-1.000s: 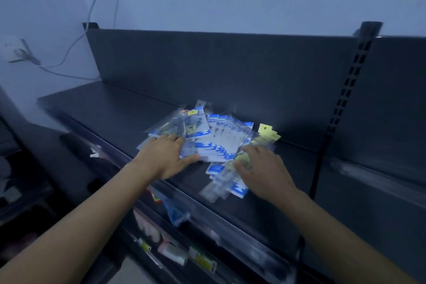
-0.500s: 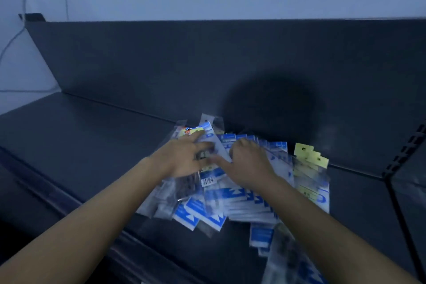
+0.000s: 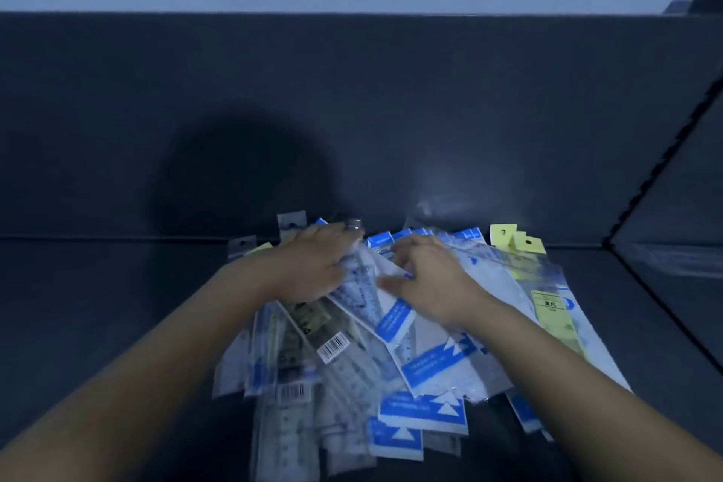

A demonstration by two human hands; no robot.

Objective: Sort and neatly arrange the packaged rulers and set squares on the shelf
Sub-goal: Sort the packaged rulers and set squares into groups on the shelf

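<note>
**Both hands deep in the pile, sorting barely begun**

Here's the shelf (image 3: 98, 305), dark and wide, with its back panel (image 3: 352, 110) rising behind. Hard against that panel sits the pile of packets (image 3: 430, 364), fanned out and untidy.

The relation that matters: nearly every packet runs lengthwise from the front edge toward the panel, hanging tabs at the back. By my reckoning, a pull toward the person would slide them along their long axis.

The 2 yellow-tagged packets (image 3: 547, 309) lie at the pile's far right, and the right hand (image 3: 426, 278) is clearly the nearer one to them. That hand sits on the blue-topped packets, fingers bent over their tops (too blurred to say whether it pinches any).

The left hand (image 3: 313, 266) lies flat on the clear packets, fingers fairly straight, reaching up to the tabs. Between the 2 hands a ruler packet (image 3: 360, 282) slants toward the near right, just beside each thumb.

Against 0.5 s ago, the hands were touching mid-pile and now stand slightly apart. Both have gone farther back, toward the tabs.
</note>
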